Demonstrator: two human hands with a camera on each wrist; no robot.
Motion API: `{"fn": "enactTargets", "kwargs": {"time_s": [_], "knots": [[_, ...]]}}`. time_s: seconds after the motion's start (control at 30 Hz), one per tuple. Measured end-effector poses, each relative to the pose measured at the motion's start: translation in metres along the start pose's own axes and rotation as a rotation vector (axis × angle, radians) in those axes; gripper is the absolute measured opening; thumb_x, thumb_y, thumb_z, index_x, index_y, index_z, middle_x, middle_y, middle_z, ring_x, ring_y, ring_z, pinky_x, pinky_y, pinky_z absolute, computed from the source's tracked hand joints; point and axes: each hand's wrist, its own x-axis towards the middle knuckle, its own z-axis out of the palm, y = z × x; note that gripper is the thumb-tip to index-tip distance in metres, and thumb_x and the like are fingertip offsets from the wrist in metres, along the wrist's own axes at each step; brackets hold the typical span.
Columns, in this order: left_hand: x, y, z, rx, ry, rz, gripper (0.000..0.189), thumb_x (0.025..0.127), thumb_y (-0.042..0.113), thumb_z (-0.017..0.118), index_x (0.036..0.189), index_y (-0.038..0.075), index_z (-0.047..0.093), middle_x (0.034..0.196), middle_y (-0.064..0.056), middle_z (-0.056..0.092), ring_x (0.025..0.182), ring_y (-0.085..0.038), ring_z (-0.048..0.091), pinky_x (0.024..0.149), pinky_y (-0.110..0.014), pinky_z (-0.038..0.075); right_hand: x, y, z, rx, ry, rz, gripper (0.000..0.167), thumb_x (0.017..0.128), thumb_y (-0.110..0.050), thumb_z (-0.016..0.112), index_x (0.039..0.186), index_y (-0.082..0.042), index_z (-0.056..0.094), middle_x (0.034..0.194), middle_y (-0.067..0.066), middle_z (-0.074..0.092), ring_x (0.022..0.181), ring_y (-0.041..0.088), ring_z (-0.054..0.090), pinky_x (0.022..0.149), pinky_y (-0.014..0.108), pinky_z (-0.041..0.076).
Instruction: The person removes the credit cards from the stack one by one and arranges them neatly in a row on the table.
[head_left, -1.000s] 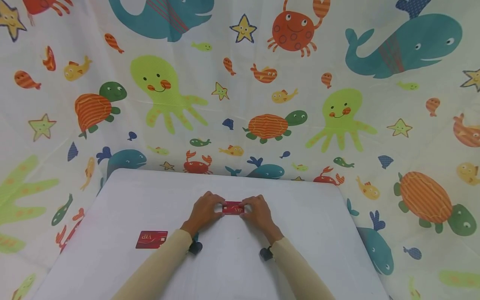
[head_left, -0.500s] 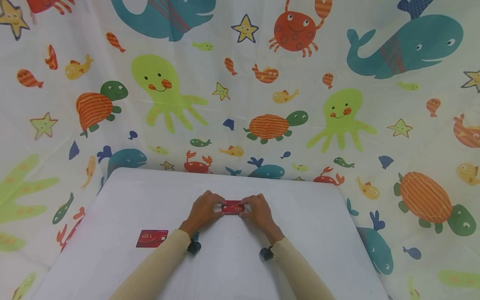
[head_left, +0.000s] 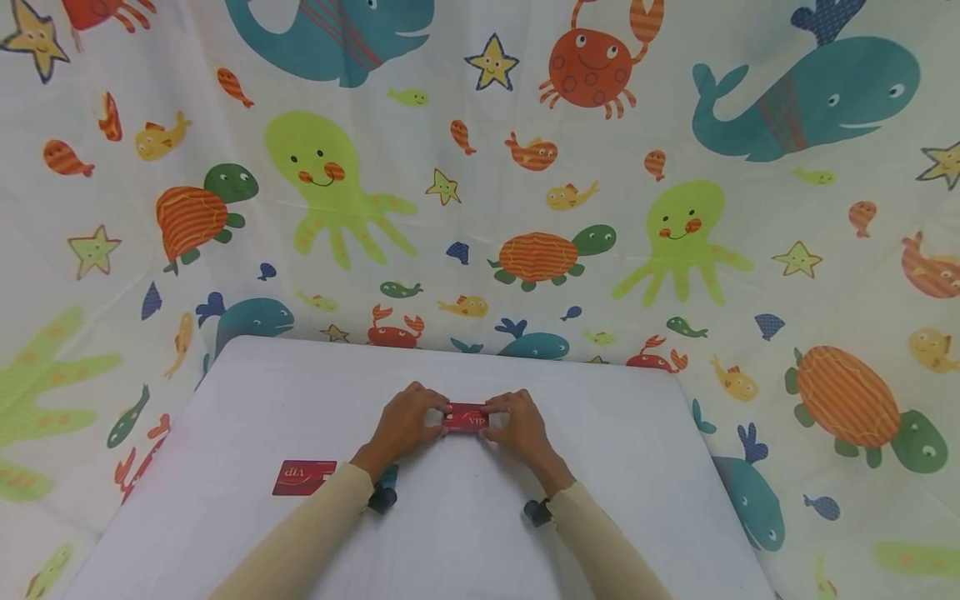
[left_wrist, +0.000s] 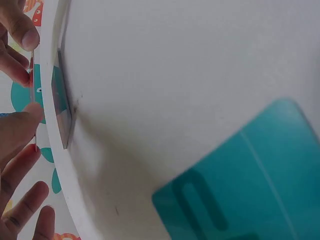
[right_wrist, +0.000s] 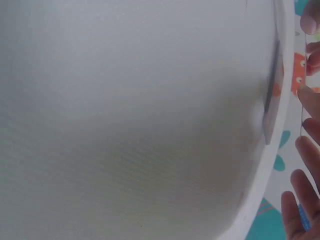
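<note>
Red VIP card (head_left: 467, 418): left hand (head_left: 403, 423) and right hand (head_left: 520, 423) pinch its ends, thumbs and fingertips slightly parted, forearms (head_left: 300, 533) slanting inward. Left of it lie one second red card (head_left: 303, 477) and one teal card (left_wrist: 245, 180); below it, one glossy piece (left_wrist: 62, 102), perhaps a card.

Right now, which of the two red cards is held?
The farther red card, pinched by the left hand and right hand. The other red card lies on the table, partly hidden by the left sleeve.

2 hands (head_left: 403, 423) (head_left: 521, 425), 4 cards (head_left: 467, 418) (head_left: 303, 478) (left_wrist: 245, 175) (left_wrist: 60, 102), 1 table (head_left: 615, 467)
</note>
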Motion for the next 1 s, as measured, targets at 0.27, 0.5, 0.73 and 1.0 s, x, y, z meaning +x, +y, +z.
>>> {"fn": "enactTargets", "kwargs": {"time_s": [0.27,0.5,0.73,1.0], "knots": [[-0.007,0.002,-0.009,0.003,0.015,0.04,0.035,0.082,0.028,0.094,0.115,0.021,0.084,0.119,0.002,0.08,0.111,-0.019,0.066,0.096,-0.041,0.061,-0.008,-0.006,-0.006,0.008,0.02,-0.034,0.036,0.084,-0.027,0.093,0.119,-0.021,0.083,0.122,-0.002,0.077,0.115,0.018,0.057,0.101,0.043,0.057],[-0.015,0.005,-0.018,0.005,0.016,0.047,0.038,0.08,0.028,0.095,0.116,0.02,0.084,0.119,0.002,0.08,0.111,-0.019,0.066,0.094,-0.04,0.061,-0.015,-0.01,-0.008,0.018,0.012,-0.037,0.036,0.085,-0.029,0.092,0.12,-0.024,0.083,0.122,-0.004,0.076,0.116,0.017,0.056,0.101,0.043,0.056],[-0.022,0.007,-0.024,0.016,0.013,0.039,0.037,0.081,0.029,0.095,0.116,0.022,0.084,0.119,0.004,0.08,0.112,-0.018,0.066,0.094,-0.04,0.062,-0.025,-0.015,-0.011,0.047,0.034,-0.082,0.037,0.085,-0.028,0.092,0.12,-0.021,0.083,0.123,-0.003,0.076,0.119,0.019,0.059,0.113,0.052,0.051],[-0.033,0.008,-0.03,0.001,0.011,0.044,0.04,0.079,0.029,0.096,0.117,0.023,0.083,0.12,0.004,0.08,0.113,-0.019,0.067,0.095,-0.045,0.062,-0.034,-0.019,-0.009,0.047,0.037,-0.09,0.04,0.083,-0.029,0.093,0.121,-0.022,0.082,0.123,-0.005,0.076,0.119,0.017,0.059,0.11,0.05,0.054]]}}
